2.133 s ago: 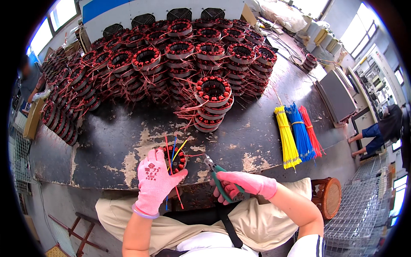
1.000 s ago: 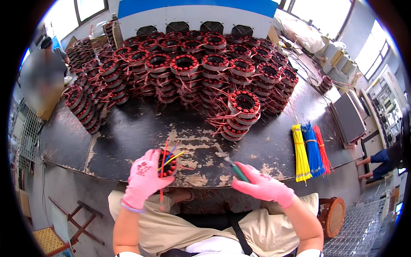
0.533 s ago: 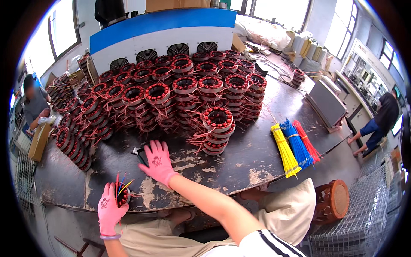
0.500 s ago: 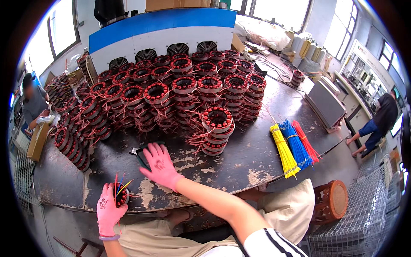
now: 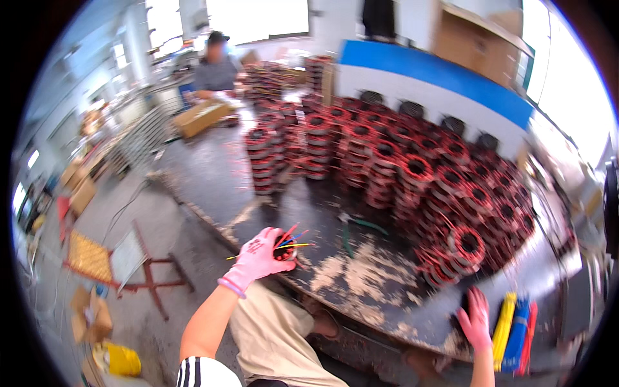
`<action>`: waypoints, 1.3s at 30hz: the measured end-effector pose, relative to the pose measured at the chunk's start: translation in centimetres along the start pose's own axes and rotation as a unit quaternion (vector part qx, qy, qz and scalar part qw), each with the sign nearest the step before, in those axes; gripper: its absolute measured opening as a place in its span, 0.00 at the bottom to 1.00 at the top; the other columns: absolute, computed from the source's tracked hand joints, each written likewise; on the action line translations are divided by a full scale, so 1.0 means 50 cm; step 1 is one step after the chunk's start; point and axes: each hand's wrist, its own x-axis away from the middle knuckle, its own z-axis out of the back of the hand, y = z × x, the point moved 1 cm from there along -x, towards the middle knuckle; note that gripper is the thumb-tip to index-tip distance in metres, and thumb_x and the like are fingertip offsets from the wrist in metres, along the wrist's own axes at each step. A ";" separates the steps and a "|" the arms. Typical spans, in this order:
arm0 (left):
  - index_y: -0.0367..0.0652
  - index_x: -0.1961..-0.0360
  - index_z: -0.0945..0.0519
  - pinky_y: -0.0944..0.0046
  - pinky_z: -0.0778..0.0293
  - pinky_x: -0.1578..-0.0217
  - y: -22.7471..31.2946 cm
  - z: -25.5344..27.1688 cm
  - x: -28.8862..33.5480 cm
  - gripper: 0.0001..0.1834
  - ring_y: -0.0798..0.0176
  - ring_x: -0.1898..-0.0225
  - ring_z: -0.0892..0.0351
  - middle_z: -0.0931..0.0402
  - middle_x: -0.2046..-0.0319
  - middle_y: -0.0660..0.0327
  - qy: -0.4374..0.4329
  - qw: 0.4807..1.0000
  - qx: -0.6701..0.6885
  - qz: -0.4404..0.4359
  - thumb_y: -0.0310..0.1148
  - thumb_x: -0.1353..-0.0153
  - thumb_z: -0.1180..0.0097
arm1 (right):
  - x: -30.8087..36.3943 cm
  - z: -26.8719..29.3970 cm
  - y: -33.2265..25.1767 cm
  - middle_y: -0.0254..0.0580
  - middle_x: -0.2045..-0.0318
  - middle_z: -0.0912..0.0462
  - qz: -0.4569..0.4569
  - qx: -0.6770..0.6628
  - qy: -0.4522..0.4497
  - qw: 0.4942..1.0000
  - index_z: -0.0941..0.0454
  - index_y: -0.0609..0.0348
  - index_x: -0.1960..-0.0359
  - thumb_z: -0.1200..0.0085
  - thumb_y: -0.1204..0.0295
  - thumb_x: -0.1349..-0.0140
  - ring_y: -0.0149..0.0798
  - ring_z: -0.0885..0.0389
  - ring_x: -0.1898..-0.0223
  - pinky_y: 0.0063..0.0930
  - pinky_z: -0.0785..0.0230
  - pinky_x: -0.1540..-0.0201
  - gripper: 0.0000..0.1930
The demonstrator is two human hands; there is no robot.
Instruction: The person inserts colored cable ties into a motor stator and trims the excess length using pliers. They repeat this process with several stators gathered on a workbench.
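In a pink glove, my left hand [image 5: 256, 258] grips a small motor stator [image 5: 284, 249] at the table's near edge. Red, blue and yellow wires stick out of the stator. My right hand [image 5: 476, 320], gloved alike, is over the table at the lower right with its thumb apart from the fingers. Just right of it lie bundles of yellow zip-tie-like wires [image 5: 505, 330], blue wires [image 5: 517, 337] and red wires [image 5: 530, 337]. Dark green-handled pliers [image 5: 348, 233] lie on the tabletop between my hands, touched by neither.
Tall stacks of red-wound stators [image 5: 387, 155] fill the far side of the worn black table [image 5: 213, 168]. A blue-and-white panel with fans [image 5: 438, 80] stands behind them. A co-worker [image 5: 216, 68] is at the far left, beside a cardboard box [image 5: 201, 117]. A folding chair [image 5: 129, 258] stands left.
The view has swung left. My right hand has left the pliers and moved right, next to the wire bundles. My left hand keeps hold of the stator.
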 end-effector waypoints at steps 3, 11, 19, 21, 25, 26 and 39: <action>0.35 0.37 0.28 0.56 0.27 0.40 -0.084 0.061 0.015 0.49 0.47 0.40 0.24 0.26 0.43 0.47 0.099 0.995 -0.006 0.018 0.50 0.58 0.23 | 0.025 -0.006 0.003 0.57 0.31 0.33 0.018 -0.005 0.055 0.998 0.33 0.65 0.33 0.49 0.64 0.36 0.61 0.40 0.27 0.54 0.53 0.24 0.31; 0.37 0.38 0.27 0.57 0.29 0.38 -0.357 0.171 -0.056 0.48 0.49 0.39 0.25 0.25 0.43 0.49 0.112 0.987 -0.015 0.114 0.47 0.60 0.23 | 0.011 -0.058 -0.099 0.57 0.33 0.31 0.049 -0.004 0.012 0.999 0.30 0.65 0.36 0.41 0.63 0.43 0.63 0.38 0.30 0.57 0.51 0.25 0.33; 0.37 0.38 0.28 0.58 0.30 0.37 -0.439 0.136 -0.116 0.47 0.51 0.39 0.25 0.24 0.43 0.50 0.082 0.989 0.064 0.100 0.41 0.61 0.22 | 0.007 -0.052 -0.046 0.55 0.30 0.33 -0.039 -0.113 0.190 0.974 0.37 0.64 0.29 0.46 0.77 0.41 0.56 0.37 0.29 0.47 0.48 0.24 0.35; 0.39 0.39 0.27 0.56 0.31 0.36 -0.437 0.128 -0.107 0.48 0.47 0.38 0.27 0.26 0.42 0.49 0.072 0.989 0.079 0.098 0.44 0.63 0.22 | -0.043 0.002 -0.095 0.54 0.30 0.34 0.018 -0.058 0.274 0.960 0.38 0.64 0.28 0.43 0.76 0.43 0.56 0.37 0.28 0.47 0.46 0.26 0.38; 0.40 0.34 0.30 0.55 0.37 0.31 -0.480 0.132 -0.077 0.54 0.42 0.31 0.34 0.33 0.33 0.41 0.103 0.985 -0.056 0.130 0.49 0.64 0.22 | -0.145 0.091 -0.238 0.47 0.31 0.31 0.106 0.067 0.174 0.977 0.34 0.59 0.31 0.32 0.72 0.54 0.55 0.33 0.33 0.47 0.41 0.31 0.44; 0.39 0.31 0.32 0.54 0.40 0.29 -0.457 0.131 -0.088 0.56 0.40 0.29 0.37 0.38 0.30 0.38 0.102 0.982 -0.072 0.143 0.51 0.63 0.23 | -0.160 0.102 -0.227 0.46 0.33 0.29 0.093 0.081 0.159 0.980 0.32 0.57 0.32 0.31 0.72 0.54 0.55 0.32 0.35 0.47 0.39 0.32 0.42; 0.38 0.40 0.25 0.48 0.27 0.40 0.169 0.002 0.116 0.32 0.39 0.38 0.28 0.29 0.42 0.49 0.198 0.915 0.134 -0.325 0.25 0.48 0.31 | -0.047 0.131 -0.392 0.38 0.63 0.19 0.189 -0.048 0.129 0.972 0.18 0.47 0.59 0.32 0.59 0.48 0.48 0.18 0.64 0.42 0.25 0.63 0.16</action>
